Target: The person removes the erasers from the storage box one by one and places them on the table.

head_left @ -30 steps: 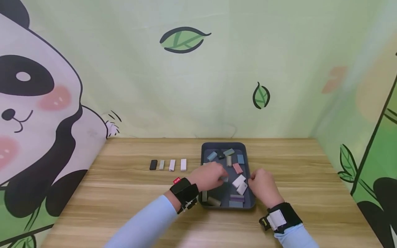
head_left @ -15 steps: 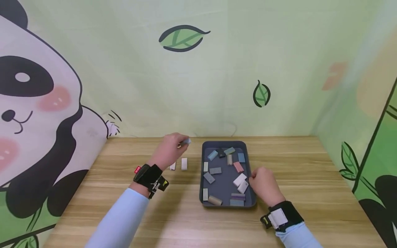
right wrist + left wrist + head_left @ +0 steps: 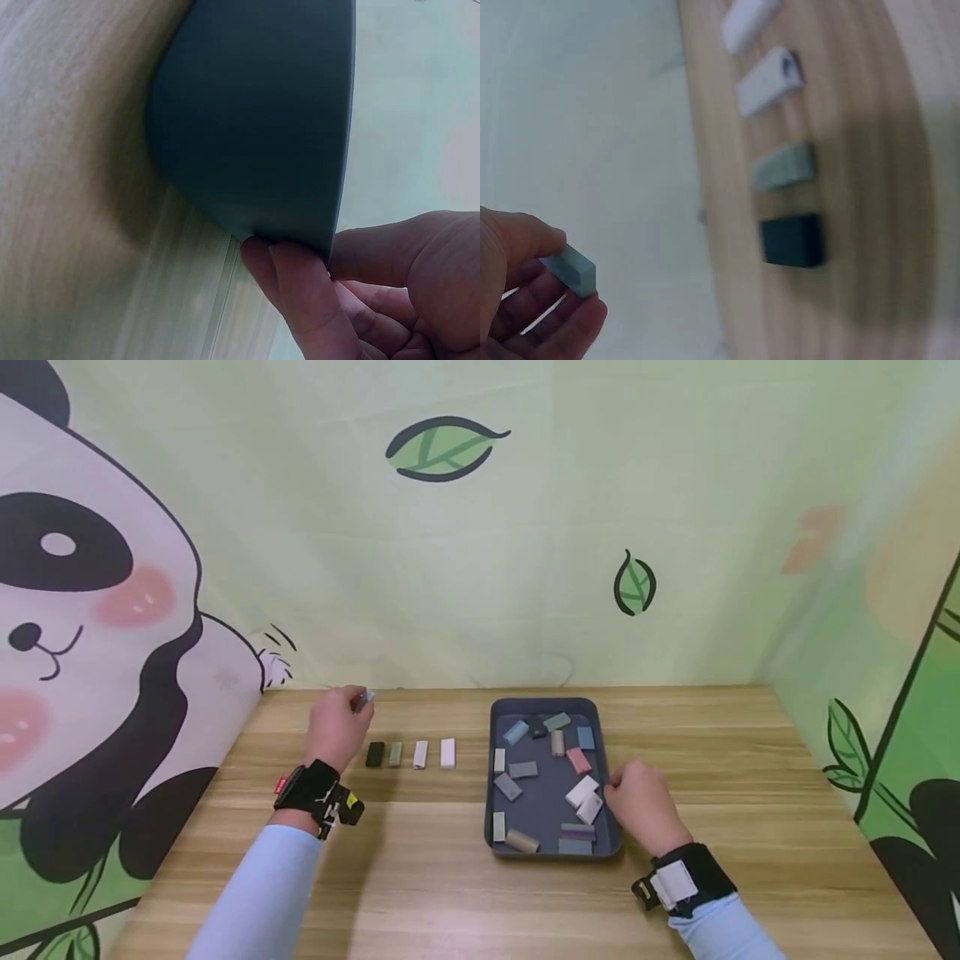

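My left hand [image 3: 337,727] is raised over the left of the table, left of a row of erasers. Thumb and fingers pinch a small light blue eraser [image 3: 574,270], its end poking out past the fingertips. In the row lie a black eraser [image 3: 375,754], a grey-green eraser [image 3: 395,754] and two white erasers, one in the middle [image 3: 421,755] and one at the right end [image 3: 447,753]. My right hand [image 3: 647,807] pinches the right rim of the dark grey tray [image 3: 255,120] between thumb and fingers.
Inside the tray lie several loose erasers, among them a pink eraser [image 3: 578,761], a blue eraser [image 3: 585,738] and a brownish eraser [image 3: 522,841]. Behind the wooden table [image 3: 420,893] hangs a pale green printed backdrop [image 3: 555,527].
My left hand has left the tray with the light blue eraser and moved left past the row. My right hand stays at the tray's rim.
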Available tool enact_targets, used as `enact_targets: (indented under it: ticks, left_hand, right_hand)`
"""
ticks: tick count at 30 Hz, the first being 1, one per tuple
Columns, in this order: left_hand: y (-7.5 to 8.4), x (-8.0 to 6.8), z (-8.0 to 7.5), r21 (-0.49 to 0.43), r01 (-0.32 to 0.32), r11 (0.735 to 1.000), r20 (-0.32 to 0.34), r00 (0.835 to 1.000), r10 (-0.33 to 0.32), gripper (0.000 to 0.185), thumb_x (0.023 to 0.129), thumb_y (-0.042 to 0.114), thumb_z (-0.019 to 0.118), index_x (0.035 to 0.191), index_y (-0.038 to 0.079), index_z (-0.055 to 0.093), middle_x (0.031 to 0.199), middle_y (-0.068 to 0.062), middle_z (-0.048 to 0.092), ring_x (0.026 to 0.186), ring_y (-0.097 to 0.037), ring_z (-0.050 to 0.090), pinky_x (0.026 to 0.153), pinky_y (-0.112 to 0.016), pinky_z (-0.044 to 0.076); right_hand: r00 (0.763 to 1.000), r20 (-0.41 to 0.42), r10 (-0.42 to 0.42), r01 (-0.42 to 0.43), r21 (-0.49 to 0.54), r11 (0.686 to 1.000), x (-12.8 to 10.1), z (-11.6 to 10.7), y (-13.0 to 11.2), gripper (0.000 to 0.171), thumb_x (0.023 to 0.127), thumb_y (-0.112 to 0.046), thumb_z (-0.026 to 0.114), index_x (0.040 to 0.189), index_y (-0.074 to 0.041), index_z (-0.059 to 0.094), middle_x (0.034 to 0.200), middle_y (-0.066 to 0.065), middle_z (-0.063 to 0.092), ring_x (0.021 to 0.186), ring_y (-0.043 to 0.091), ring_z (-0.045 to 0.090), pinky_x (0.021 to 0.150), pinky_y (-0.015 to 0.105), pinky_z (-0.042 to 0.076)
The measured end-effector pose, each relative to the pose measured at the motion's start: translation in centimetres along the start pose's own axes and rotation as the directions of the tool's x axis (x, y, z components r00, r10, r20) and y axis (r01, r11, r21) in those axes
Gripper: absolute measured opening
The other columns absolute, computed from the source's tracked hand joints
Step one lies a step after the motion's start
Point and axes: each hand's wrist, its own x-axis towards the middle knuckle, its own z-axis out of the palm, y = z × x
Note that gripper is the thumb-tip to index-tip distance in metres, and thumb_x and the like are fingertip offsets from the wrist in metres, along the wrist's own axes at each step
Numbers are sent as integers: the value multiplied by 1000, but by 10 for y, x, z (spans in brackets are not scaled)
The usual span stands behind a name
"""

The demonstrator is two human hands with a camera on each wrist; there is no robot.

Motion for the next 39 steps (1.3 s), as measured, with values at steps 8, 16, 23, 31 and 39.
enact_targets:
  ticks: [8, 16, 23, 31, 39]
  left_hand:
    - [-32, -7, 14, -11, 131, 991, -9, 991, -131, 26, 87, 17, 61, 105, -1, 67, 89, -13, 66, 76, -24, 58, 67, -34, 47]
    - [-51, -18, 28, 41, 223, 974, -3, 975, -223, 23, 85, 17, 62, 98, -1, 68, 90, -16, 67, 79, -28, 58, 68, -36, 46]
    - [-54, -21, 33, 71, 307, 949, 55, 949, -311, 23, 84, 15, 61, 100, -1, 68, 96, -17, 65, 83, -28, 56, 67, -35, 44]
    - [-55, -22, 36, 107, 338, 935, 78, 935, -346, 26, 85, 17, 62, 103, -1, 67, 99, -17, 65, 85, -28, 56, 68, -35, 44]
    - [-55, -20, 38, 128, 355, 926, 84, 926, -367, 27, 85, 18, 62, 103, 0, 67, 99, -17, 65, 85, -29, 56, 67, -36, 44]
  right_hand:
    - [1000, -4, 0, 0, -3, 1000, -1, 0, 0, 17, 82, -9, 63, 68, -1, 68, 60, 5, 58, 50, 15, 51, 45, 26, 38]
    - [1000, -11, -10, 10, -14, 1000, 0, 1, 0, 19, 82, -9, 63, 64, -3, 66, 57, 4, 57, 48, 15, 50, 44, 26, 38]
    - [1000, -5, 12, -12, -12, 1000, -1, 0, 0, 20, 82, -9, 62, 62, -4, 64, 57, 4, 56, 48, 15, 50, 44, 26, 37]
    - [1000, 0, 17, -17, -7, 1000, 0, 0, 0, 28, 82, -9, 62, 55, -7, 59, 50, 0, 47, 44, 13, 45, 41, 25, 32]
    - [1000, 4, 17, -17, -5, 1000, 1, 1, 2, 29, 83, -9, 61, 54, -7, 59, 49, 0, 47, 43, 14, 45, 41, 25, 32]
